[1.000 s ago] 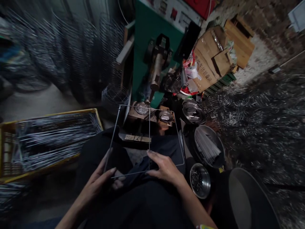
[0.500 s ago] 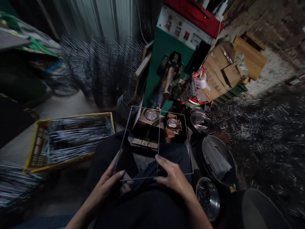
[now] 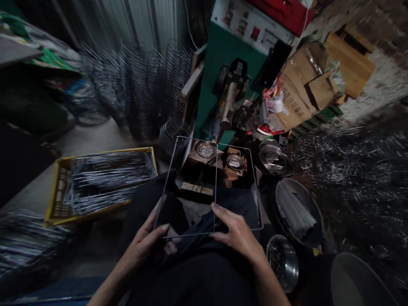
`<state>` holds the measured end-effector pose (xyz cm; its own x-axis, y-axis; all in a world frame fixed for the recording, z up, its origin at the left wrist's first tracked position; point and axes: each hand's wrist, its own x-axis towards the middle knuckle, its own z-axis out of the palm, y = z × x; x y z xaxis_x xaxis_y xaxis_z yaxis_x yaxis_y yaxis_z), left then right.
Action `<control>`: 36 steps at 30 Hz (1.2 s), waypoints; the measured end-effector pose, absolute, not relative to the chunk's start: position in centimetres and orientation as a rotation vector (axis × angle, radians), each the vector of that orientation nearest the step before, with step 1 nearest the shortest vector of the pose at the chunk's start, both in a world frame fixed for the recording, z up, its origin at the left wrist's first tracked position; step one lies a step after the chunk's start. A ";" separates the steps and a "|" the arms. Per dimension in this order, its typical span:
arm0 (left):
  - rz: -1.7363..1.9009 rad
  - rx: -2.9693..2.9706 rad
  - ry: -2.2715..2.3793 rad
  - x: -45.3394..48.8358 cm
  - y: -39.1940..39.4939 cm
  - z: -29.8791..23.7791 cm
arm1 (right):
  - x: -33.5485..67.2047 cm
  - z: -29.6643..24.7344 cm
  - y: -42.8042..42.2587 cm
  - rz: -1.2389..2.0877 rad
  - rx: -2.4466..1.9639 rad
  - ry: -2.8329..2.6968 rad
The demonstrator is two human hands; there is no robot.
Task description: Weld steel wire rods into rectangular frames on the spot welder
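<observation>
Gripping square wire frame point(image 3: 251, 187) over lap: left hand point(image 3: 145, 246), right hand point(image 3: 237, 233), fingers clamped on near edge.

— Where do the hands sit?

— Both are low, over the lap in dark trousers point(image 3: 191, 276). The left hand point(image 3: 145, 246) lies just left of the lap's middle, the right hand point(image 3: 237, 233) just right of it, well apart.

— How are they posed?

— The left forearm comes up from below the lap's left side, palm turned inward, fingers long and loosely curled, thumb tip raised. The right forearm runs in from the lower right, back of the hand up, forefinger stretched forward, other fingers bent, pinching.
</observation>
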<state>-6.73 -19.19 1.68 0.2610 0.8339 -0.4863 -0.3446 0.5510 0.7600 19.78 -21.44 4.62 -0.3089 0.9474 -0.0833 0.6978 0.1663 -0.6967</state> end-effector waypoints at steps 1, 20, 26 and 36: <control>0.854 0.589 0.991 -6.8 -19.1 1.4 | 19.8 4.6 -21.5 0.918 -1.556 -2.076; 1.038 0.747 0.659 -4.3 0.1 -0.9 | 23.7 3.2 -3.8 0.209 -1.797 -2.085; 1.090 0.772 0.625 -3.4 5.3 0.0 | 25.0 3.4 1.3 0.165 -1.738 -2.033; 1.118 0.975 0.614 -1.8 7.3 1.1 | 26.0 4.1 4.1 0.108 -1.738 -1.990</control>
<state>-1.79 7.26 1.10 0.3469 0.9362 0.0559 -0.4559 0.1163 0.8824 25.99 4.06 4.12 -0.0673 0.9488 0.3086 0.9099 0.1853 -0.3711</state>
